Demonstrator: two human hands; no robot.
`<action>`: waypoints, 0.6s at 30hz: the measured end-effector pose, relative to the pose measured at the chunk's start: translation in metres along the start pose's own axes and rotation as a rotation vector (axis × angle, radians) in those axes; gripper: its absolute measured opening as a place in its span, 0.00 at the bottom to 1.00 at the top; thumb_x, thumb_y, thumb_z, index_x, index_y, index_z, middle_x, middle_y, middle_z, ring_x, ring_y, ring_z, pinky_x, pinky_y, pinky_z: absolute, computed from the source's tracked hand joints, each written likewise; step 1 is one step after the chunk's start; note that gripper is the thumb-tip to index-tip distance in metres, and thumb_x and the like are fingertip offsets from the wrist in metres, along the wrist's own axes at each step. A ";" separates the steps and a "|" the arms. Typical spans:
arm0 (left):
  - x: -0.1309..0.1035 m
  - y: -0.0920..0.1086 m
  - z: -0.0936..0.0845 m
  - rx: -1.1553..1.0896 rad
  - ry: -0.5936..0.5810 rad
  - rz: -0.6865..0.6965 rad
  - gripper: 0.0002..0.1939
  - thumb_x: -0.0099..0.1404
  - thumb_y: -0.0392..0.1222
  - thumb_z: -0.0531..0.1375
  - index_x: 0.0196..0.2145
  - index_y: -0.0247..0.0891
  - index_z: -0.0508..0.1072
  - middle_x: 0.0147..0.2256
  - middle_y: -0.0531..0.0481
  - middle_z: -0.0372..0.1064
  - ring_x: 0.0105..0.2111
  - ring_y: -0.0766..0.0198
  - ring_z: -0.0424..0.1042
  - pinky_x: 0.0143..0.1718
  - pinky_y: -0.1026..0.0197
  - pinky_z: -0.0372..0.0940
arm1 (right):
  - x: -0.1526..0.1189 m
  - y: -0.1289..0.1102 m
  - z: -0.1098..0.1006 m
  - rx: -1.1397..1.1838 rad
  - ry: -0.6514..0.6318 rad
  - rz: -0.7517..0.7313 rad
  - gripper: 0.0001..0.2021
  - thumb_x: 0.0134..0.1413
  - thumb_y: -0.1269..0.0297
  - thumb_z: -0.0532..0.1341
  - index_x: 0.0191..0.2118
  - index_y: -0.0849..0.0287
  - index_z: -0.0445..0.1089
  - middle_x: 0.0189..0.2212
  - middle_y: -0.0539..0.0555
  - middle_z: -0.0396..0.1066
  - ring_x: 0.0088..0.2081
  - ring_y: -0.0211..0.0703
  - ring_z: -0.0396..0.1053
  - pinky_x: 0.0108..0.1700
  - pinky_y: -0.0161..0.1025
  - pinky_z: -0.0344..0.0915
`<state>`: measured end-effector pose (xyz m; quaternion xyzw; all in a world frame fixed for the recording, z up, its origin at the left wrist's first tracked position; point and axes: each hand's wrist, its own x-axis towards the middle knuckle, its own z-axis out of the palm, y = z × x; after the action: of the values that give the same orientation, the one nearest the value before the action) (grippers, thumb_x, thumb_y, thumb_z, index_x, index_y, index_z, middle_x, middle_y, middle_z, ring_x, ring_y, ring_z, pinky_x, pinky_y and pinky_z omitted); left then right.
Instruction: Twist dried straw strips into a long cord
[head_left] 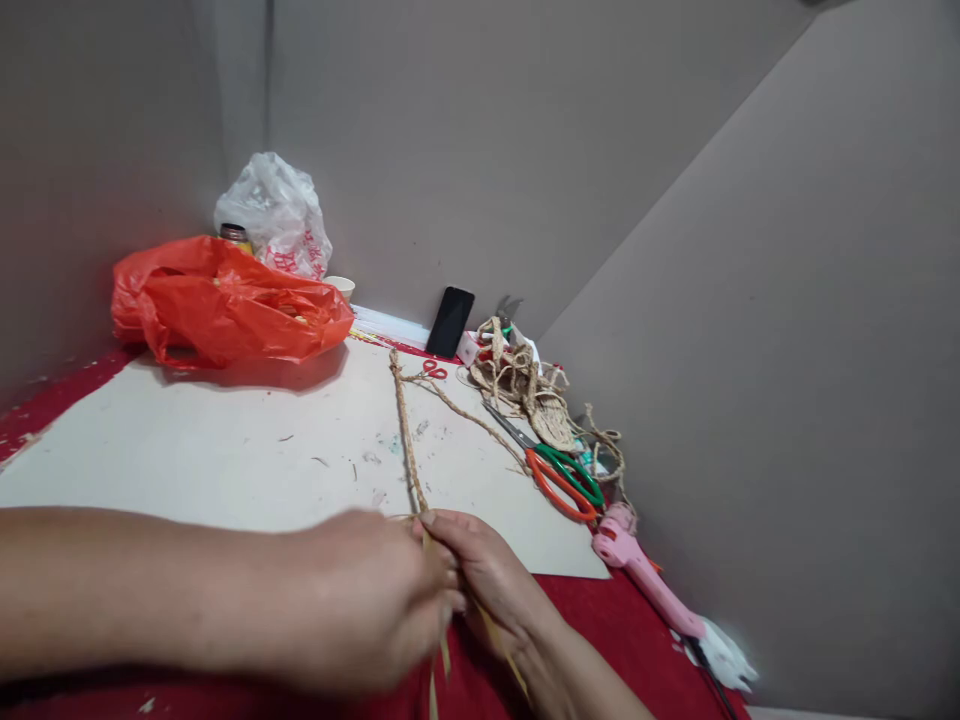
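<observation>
Covering most of the tabletop (592,630) is a white board (225,450); the bare red part shows along the bottom. Next biggest is the left hand (367,590), bottom center, motion-blurred and curled nearly closed, apparently on the loose strands, though I can't tell which ones. Slumped upper left is an orange-red plastic bag (225,305). The right hand (487,570), just right of the left, is pinched tight, thumb and finger on the lower end of the braid.

Right of center there's a heap of cord (551,420), with a pink glue gun (I think) (660,590) lower down and scissors (536,449) between them.

Now the braided cord (406,440) itself: it runs up the middle of the frame from the hands. Looks to me like plaiting in progress, right where the loose strands (495,634) poke out at bottom center. IMO the next move calls for keeping that pinch firm so the weave doesn't slacken, and keeping the strands sorted so they cross evenly.
</observation>
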<state>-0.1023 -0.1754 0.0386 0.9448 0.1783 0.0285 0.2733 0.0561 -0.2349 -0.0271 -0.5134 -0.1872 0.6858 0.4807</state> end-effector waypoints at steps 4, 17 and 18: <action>0.028 -0.027 -0.004 -0.199 0.153 -0.203 0.14 0.59 0.42 0.48 0.31 0.35 0.72 0.27 0.47 0.70 0.26 0.64 0.64 0.28 0.64 0.56 | -0.003 -0.005 -0.001 -0.012 -0.054 -0.003 0.12 0.48 0.59 0.63 0.26 0.61 0.62 0.13 0.38 0.41 0.15 0.25 0.32 0.16 0.27 0.31; 0.035 -0.045 0.012 -0.481 -0.138 -0.200 0.15 0.55 0.38 0.47 0.29 0.36 0.73 0.19 0.55 0.60 0.19 0.69 0.56 0.24 0.67 0.54 | -0.001 -0.017 -0.013 -0.501 -0.134 -0.064 0.16 0.51 0.52 0.59 0.27 0.62 0.66 0.11 0.40 0.45 0.14 0.29 0.38 0.17 0.31 0.35; 0.035 -0.045 0.011 -0.479 -0.163 -0.218 0.15 0.55 0.39 0.47 0.29 0.36 0.73 0.18 0.56 0.58 0.18 0.69 0.55 0.22 0.67 0.53 | 0.000 -0.017 -0.013 -0.594 -0.115 -0.102 0.16 0.52 0.53 0.58 0.27 0.62 0.67 0.12 0.41 0.47 0.15 0.29 0.41 0.18 0.31 0.37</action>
<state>-0.0825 -0.1328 0.0042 0.8278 0.2444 -0.0360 0.5038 0.0760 -0.2301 -0.0193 -0.5820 -0.4319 0.6039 0.3317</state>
